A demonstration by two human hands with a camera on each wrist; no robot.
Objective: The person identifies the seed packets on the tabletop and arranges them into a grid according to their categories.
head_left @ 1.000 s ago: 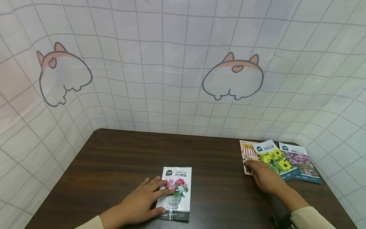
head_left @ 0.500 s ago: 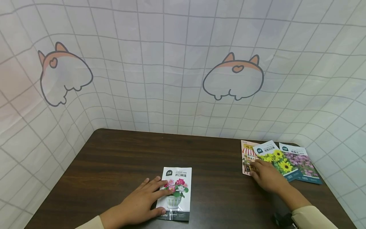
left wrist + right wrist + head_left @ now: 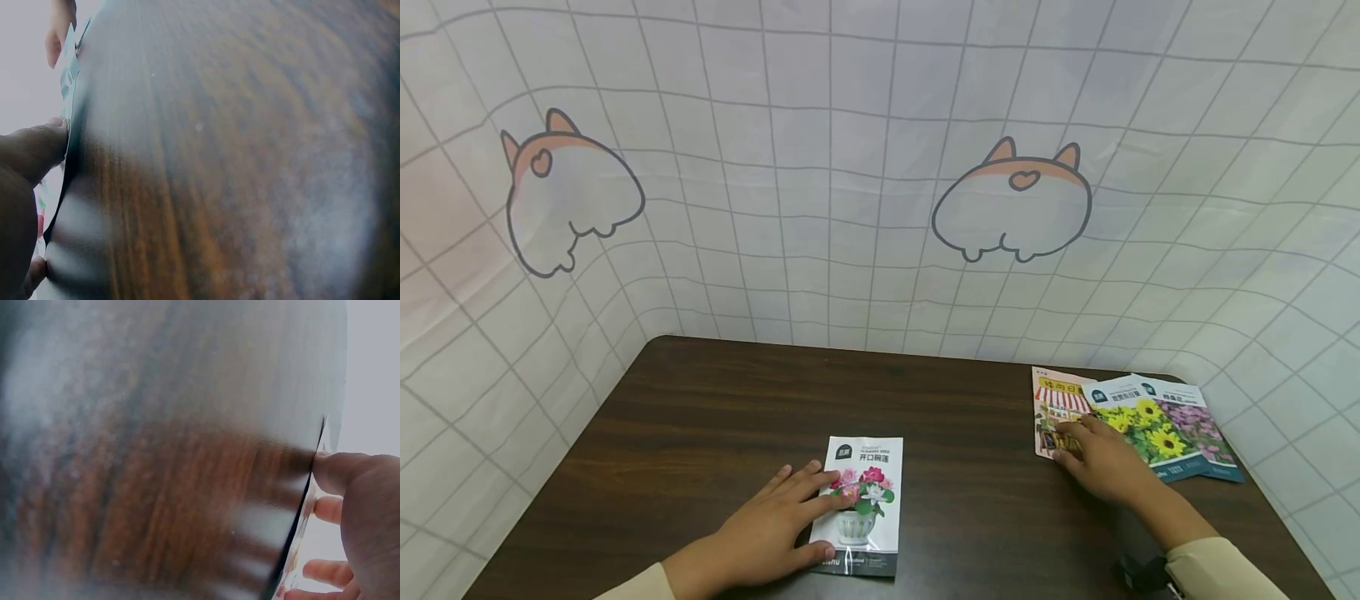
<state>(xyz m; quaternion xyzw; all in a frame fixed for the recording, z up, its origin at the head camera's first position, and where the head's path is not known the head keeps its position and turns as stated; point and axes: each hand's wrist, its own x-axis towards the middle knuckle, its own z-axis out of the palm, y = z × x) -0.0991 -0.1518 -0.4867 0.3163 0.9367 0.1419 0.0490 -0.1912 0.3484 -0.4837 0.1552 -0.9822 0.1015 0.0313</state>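
Pink packet [image 3: 1054, 407], its long axis running near to far, lies under the closer right hand [image 3: 1107, 465], fingers loose; the left hand [image 3: 778, 523] spreads, ungripping, on a white packet [image 3: 874, 521]

dark wood-grain table [image 3: 700, 417], white gridded fabric backdrop [image 3: 820, 208], cartoon animal prints [image 3: 1011, 208]

From above the near side of the table [image 3: 715, 417], the head view faces forward and down, reaching both far corners. The wrist views skim the surface closely, tipped sideways; the left, blurred, apparently shares the bowl-lotus seed packet [image 3: 874, 521] with the head view.
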